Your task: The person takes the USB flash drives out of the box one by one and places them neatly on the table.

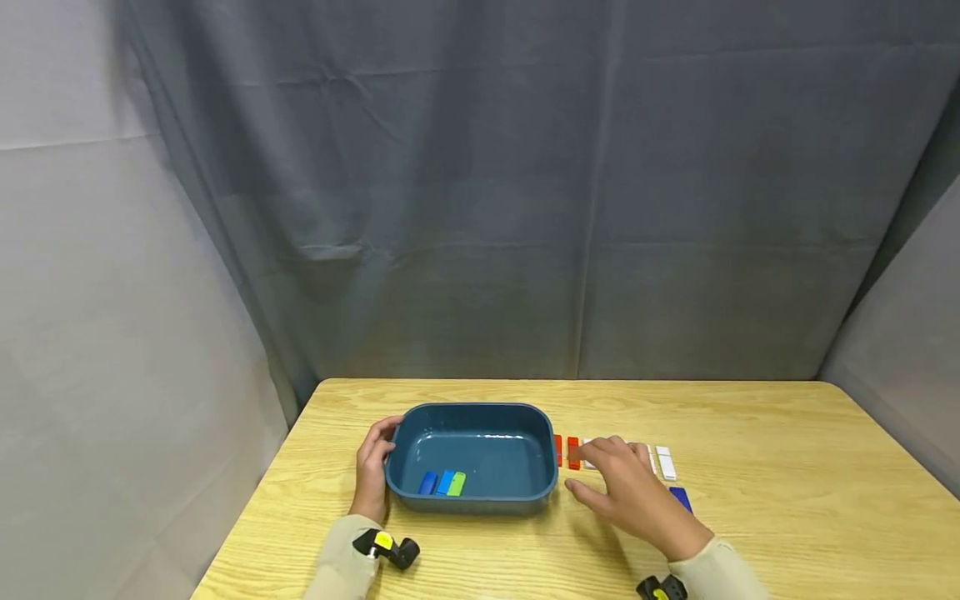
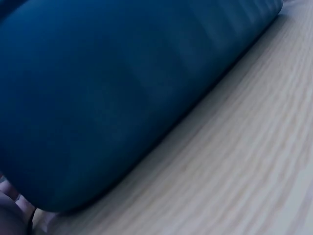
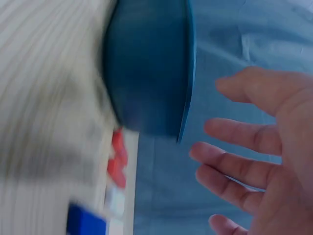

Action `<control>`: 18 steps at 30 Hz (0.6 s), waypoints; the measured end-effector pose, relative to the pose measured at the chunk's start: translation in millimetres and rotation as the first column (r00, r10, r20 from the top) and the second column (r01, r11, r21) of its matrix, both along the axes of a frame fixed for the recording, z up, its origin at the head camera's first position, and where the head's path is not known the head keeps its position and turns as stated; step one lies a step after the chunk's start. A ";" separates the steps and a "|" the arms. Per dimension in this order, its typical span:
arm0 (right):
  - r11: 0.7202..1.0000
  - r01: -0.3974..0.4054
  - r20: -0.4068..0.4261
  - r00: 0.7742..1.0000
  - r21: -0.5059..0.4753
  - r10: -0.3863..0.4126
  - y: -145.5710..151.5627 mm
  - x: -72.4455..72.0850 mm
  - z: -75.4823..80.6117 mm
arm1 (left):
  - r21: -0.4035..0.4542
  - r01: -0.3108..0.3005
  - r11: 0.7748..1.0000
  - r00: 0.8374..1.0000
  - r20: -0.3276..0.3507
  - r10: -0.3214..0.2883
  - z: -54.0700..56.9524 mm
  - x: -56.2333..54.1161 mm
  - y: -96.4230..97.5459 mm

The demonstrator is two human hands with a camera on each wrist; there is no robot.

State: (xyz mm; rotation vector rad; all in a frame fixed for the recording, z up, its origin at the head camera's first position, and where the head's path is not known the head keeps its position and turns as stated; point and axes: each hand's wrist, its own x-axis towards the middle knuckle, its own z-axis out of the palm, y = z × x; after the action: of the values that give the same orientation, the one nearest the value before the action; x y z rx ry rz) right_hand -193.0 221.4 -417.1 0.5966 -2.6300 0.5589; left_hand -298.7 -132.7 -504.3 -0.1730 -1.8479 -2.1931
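Observation:
A dark teal tub (image 1: 480, 506) sits on the table. My left hand (image 1: 371, 471) holds it by its left end, fingers bent against the rim and wall. Inside lie a dark blue block (image 1: 428, 482), a lighter blue block (image 1: 445, 482) and a green block (image 1: 457, 484). My right hand (image 1: 626, 492) hovers just right of the tub, fingers spread and nothing in them, also plain in the right wrist view. Beyond its fingertips are two red blocks (image 1: 573, 453). White blocks (image 1: 665, 462) continue that row, partly hidden behind the hand.
Beside my right wrist a dark blue block (image 1: 680, 498) lies on the wooden table (image 1: 787, 483). Grey cloth (image 1: 480, 208) hangs behind the table's back edge, with pale cloth panels (image 1: 112, 333) on both sides.

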 end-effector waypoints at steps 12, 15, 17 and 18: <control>0.991 -0.129 0.034 0.991 -0.034 0.130 -73.8 -16.6 -4.0 | -0.022 0.027 0.999 0.999 0.044 -0.026 4.9 0.4 1.6; 0.990 -0.135 0.059 0.989 -0.036 0.137 -92.8 -19.6 -8.3 | -0.036 0.034 0.999 0.998 0.056 -0.032 10.7 4.5 2.3; 0.990 -0.134 0.063 0.989 -0.040 0.136 -104.7 -21.9 -10.5 | -0.048 0.032 0.998 0.998 0.052 -0.029 16.1 8.4 3.6; 0.991 -0.131 0.064 0.989 -0.038 0.133 -110.3 -23.4 -11.4 | -0.051 0.028 0.998 0.998 0.050 -0.026 18.4 10.0 4.2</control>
State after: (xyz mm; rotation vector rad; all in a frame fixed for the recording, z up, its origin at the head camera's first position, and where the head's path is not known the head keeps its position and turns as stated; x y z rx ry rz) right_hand -216.4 111.1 -428.4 0.7586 -2.6506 0.6730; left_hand -288.7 -128.6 -485.9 -0.1563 -1.9411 -2.1876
